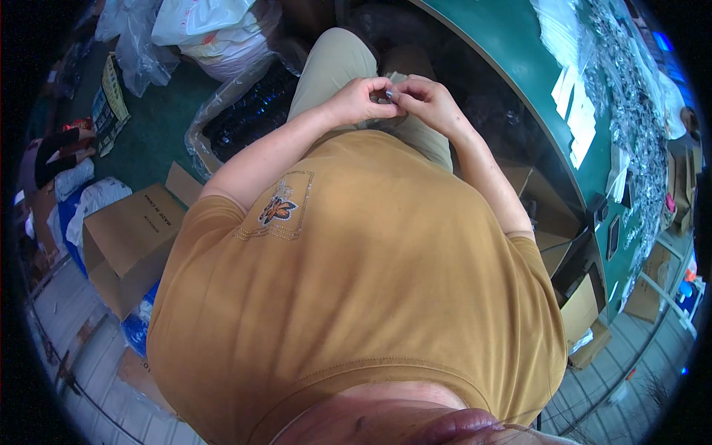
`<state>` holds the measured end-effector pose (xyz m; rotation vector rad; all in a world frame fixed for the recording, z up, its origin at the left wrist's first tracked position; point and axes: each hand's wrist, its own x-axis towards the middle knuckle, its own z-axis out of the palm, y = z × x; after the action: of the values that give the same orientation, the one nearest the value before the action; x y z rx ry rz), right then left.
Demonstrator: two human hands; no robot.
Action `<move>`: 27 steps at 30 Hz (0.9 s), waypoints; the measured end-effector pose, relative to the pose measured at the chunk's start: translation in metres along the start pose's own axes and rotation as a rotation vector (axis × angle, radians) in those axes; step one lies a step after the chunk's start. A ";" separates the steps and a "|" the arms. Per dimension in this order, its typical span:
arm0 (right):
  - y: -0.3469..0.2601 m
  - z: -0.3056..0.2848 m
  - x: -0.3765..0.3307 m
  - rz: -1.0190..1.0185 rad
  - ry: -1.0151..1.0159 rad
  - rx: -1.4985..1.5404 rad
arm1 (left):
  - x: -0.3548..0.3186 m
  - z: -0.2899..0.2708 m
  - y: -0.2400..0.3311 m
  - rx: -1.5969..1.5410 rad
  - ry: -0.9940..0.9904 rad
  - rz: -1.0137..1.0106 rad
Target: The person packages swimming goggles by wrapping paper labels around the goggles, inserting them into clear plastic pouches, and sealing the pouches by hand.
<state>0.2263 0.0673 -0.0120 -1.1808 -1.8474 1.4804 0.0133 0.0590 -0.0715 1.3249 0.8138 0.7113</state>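
Over my lap, my left hand (362,100) and my right hand (430,105) meet at the fingertips. The left thumb and fingers are curled into a pinch, and the right fingers are bent in against them. A small shiny bit (389,94) shows between the fingertips, too small to name. Just beyond the hands there is a pale sliver (398,76), and I cannot tell whether it is held. Beneath them are my beige trousers (330,70).
A green table (512,52) curves along my right, bearing white paper strips (575,111) and a heap of clear plastic pieces (634,96). On my left stand an open carton (137,237) and a plastic-lined box of dark shiny pieces (252,111). White bags (215,33) lie farther off.
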 end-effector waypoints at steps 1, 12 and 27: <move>-0.001 0.000 0.001 -0.005 -0.003 -0.015 | 0.000 0.000 -0.001 0.001 0.001 0.001; -0.013 0.001 0.003 -0.007 0.020 -0.150 | 0.001 0.000 -0.006 -0.041 0.025 0.017; 0.002 -0.016 0.001 0.078 0.161 -0.094 | 0.001 -0.006 0.002 0.022 -0.016 -0.029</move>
<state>0.2391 0.0766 -0.0095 -1.3882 -1.7968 1.3102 0.0089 0.0638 -0.0701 1.3341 0.8282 0.6701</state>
